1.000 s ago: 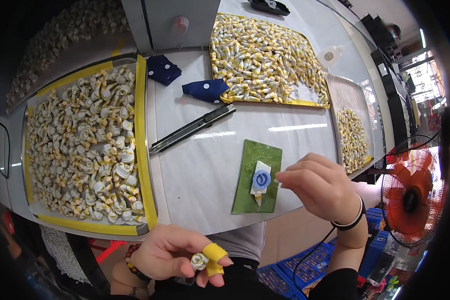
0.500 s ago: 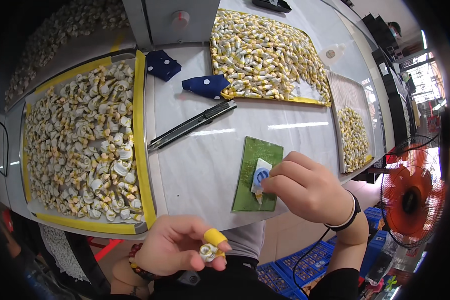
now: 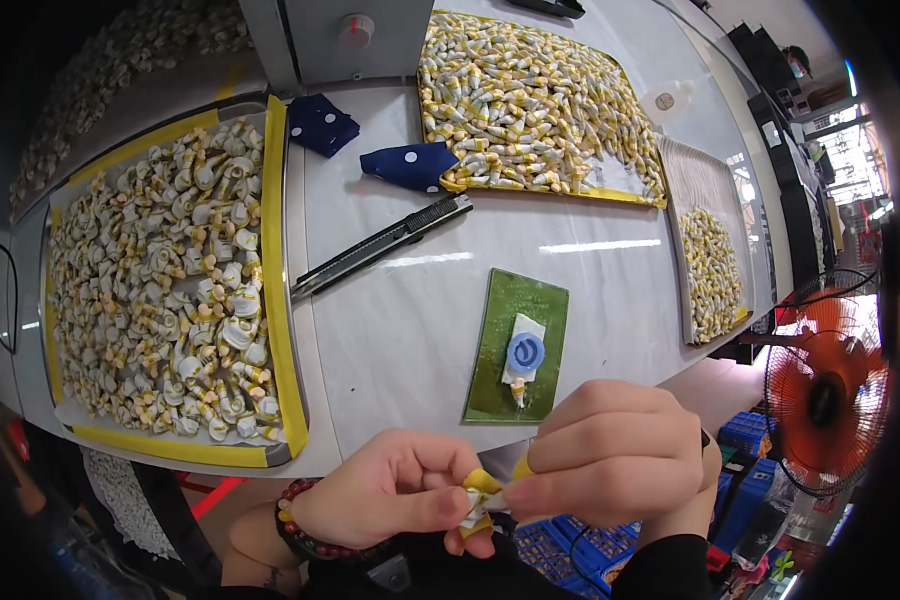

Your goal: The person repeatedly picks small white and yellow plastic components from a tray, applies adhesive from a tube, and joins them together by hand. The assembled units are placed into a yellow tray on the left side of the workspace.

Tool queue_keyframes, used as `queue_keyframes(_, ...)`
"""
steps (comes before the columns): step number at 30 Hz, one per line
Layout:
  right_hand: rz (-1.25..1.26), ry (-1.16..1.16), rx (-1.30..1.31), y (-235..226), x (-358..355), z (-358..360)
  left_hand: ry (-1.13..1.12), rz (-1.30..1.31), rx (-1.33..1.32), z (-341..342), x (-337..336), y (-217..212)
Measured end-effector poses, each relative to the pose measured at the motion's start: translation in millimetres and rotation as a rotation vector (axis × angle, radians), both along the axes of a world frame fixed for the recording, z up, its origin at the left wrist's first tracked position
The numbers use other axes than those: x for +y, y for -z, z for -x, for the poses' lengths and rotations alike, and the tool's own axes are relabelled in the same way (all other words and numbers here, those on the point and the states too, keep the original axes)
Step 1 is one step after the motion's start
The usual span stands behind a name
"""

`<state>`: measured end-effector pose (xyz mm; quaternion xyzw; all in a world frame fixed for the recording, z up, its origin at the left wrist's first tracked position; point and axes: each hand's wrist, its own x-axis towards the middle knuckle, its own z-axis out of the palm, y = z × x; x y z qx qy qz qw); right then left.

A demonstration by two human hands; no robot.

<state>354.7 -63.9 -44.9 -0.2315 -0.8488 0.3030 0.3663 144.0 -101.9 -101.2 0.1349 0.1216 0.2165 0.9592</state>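
My left hand (image 3: 385, 497), a yellow cover on its index fingertip, pinches a small white rolled figurine (image 3: 475, 510) with yellow parts. My right hand (image 3: 620, 455) is closed against it from the right, its thumb and fingers pinching a small white bit (image 3: 497, 498) at the figurine; what that bit is I cannot make out. Beyond the hands lies a green rectangular mat (image 3: 490, 350). On it rests a white pad with a round blue cap (image 3: 525, 352) on top, and a small cone-shaped piece (image 3: 518, 395) sticks out at the near end.
A yellow-edged tray (image 3: 290, 330) of white figurines stands at left. Behind is a tray (image 3: 610, 198) of cone-shaped pieces; a smaller tray (image 3: 682, 270) is at right. A black utility knife (image 3: 380, 245) and dark blue dotted cloths (image 3: 407, 168) lie between. An orange fan (image 3: 820, 400) stands right.
My right hand has left the blue cap on the mat and come down to my left hand. Both hands now meet at the small figurine, and the cap is fully uncovered.
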Motion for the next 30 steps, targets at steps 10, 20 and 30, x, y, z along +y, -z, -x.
queue_keyframes(10, -0.032, -0.096, -0.14, -9.7, 0.8, -0.4, 0.026, 0.01, 0.033, -5.1, 1.8, -5.9)
queue_keyframes(20, 0.103, -0.019, -0.12, -18.1, -3.8, 0.9, 0.046, 0.004, -0.001, -7.4, 4.5, -7.8)
queue_keyframes(30, 0.131, 0.222, -0.096, -11.1, -18.4, 4.8, 0.064, 0.035, -0.045, -11.7, 1.9, -3.5)
